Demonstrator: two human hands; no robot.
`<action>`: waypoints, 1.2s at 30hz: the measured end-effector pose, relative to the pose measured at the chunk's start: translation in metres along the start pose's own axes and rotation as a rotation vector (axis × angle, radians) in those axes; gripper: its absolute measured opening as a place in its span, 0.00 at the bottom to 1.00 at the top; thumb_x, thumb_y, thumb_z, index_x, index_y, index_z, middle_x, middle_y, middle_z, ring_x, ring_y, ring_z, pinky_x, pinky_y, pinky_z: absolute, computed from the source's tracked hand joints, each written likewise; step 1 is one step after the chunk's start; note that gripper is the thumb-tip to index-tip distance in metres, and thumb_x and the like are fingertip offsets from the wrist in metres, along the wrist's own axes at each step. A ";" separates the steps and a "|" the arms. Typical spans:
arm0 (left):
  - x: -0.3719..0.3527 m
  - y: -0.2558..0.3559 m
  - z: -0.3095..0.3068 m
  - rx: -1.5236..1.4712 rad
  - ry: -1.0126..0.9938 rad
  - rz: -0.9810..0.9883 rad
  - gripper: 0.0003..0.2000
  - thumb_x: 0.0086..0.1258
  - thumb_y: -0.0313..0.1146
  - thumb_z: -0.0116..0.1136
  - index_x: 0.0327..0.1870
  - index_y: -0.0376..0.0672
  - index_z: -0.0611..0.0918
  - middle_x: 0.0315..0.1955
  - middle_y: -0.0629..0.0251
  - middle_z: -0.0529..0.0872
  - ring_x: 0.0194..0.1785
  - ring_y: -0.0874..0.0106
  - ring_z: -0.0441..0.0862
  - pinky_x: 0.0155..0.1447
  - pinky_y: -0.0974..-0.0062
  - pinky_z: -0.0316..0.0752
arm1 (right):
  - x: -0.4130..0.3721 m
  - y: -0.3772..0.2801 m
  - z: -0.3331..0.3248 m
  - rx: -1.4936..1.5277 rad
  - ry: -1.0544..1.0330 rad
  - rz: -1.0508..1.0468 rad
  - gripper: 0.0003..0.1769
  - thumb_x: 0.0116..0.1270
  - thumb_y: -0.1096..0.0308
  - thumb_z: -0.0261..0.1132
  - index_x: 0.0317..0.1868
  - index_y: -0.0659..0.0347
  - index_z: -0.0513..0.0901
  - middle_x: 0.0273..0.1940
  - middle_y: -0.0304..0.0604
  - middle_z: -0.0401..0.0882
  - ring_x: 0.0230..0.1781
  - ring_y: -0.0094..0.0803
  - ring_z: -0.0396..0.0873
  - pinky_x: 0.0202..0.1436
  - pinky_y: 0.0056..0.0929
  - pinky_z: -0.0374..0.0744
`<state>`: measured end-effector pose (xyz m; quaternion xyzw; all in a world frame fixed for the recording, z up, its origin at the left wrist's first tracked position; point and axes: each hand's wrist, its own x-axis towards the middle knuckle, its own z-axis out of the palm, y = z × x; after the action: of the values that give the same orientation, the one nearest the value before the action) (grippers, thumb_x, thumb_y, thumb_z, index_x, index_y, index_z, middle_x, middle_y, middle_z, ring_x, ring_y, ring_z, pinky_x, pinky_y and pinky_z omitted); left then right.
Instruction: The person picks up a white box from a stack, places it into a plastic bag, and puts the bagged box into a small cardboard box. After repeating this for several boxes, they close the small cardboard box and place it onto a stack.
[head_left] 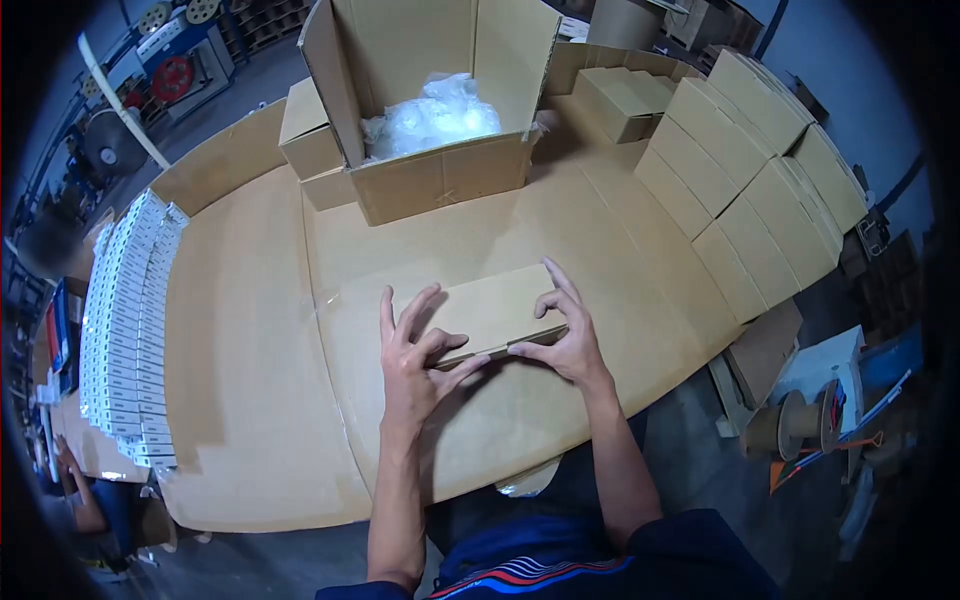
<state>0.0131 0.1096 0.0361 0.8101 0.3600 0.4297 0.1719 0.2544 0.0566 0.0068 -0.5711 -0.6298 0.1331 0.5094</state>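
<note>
A small brown cardboard box (pixel 497 307) lies between my two hands over the cardboard-covered table, its long front edge facing me. My left hand (pixel 418 345) grips its left end, with the thumb along the front edge and the fingers bent over the top and side. At the right end my right hand (pixel 570 325) holds it, thumb on the front edge and index finger curled over the top. Beyond it stands a large open carton (pixel 445 185) with clear plastic bags (pixel 437 118) inside.
Rows of small white boxes (pixel 125 330) line the table's left edge. Closed brown boxes (pixel 745 190) are stacked on the right, with more boxes (pixel 618 100) at the back. Wire spools (pixel 800 425) sit beyond the right edge. Another person's arm (pixel 80 490) shows at lower left.
</note>
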 end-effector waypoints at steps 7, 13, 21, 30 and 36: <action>-0.006 -0.012 0.015 -0.024 0.065 0.050 0.15 0.46 0.38 0.86 0.27 0.43 0.89 0.38 0.69 0.89 0.41 0.68 0.89 0.79 0.41 0.58 | 0.004 0.034 0.009 0.140 -0.065 0.101 0.44 0.34 0.54 0.93 0.43 0.56 0.71 0.66 0.58 0.74 0.78 0.52 0.64 0.78 0.44 0.65; -0.002 -0.002 0.010 -0.032 0.060 -0.021 0.14 0.46 0.36 0.86 0.30 0.44 0.90 0.45 0.63 0.88 0.56 0.63 0.86 0.80 0.43 0.59 | 0.007 0.033 0.009 0.201 -0.065 0.131 0.54 0.35 0.54 0.93 0.58 0.59 0.68 0.67 0.53 0.73 0.75 0.51 0.69 0.75 0.43 0.71; -0.059 -0.035 0.022 -0.406 -0.147 -0.532 0.44 0.57 0.22 0.80 0.75 0.32 0.66 0.63 0.50 0.81 0.66 0.61 0.79 0.72 0.62 0.74 | -0.023 0.047 -0.035 0.392 -0.203 0.206 0.69 0.46 0.70 0.88 0.82 0.57 0.50 0.79 0.55 0.59 0.81 0.50 0.59 0.83 0.46 0.64; 0.046 0.135 0.100 -0.717 -0.275 -0.081 0.46 0.66 0.19 0.71 0.83 0.33 0.55 0.67 0.44 0.78 0.70 0.59 0.78 0.73 0.60 0.74 | -0.098 -0.028 -0.221 0.181 0.326 0.214 0.58 0.50 0.66 0.89 0.75 0.61 0.60 0.69 0.50 0.67 0.74 0.42 0.68 0.75 0.43 0.72; 0.190 0.285 0.196 -0.626 -0.240 0.506 0.36 0.68 0.19 0.70 0.76 0.39 0.67 0.72 0.51 0.74 0.74 0.59 0.75 0.75 0.59 0.74 | -0.074 -0.088 -0.380 -0.257 0.736 0.037 0.49 0.55 0.72 0.83 0.73 0.62 0.63 0.67 0.49 0.69 0.70 0.39 0.71 0.73 0.41 0.74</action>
<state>0.3686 0.0610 0.2004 0.8259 -0.0206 0.4497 0.3393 0.4919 -0.1918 0.2054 -0.6511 -0.4059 -0.1515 0.6231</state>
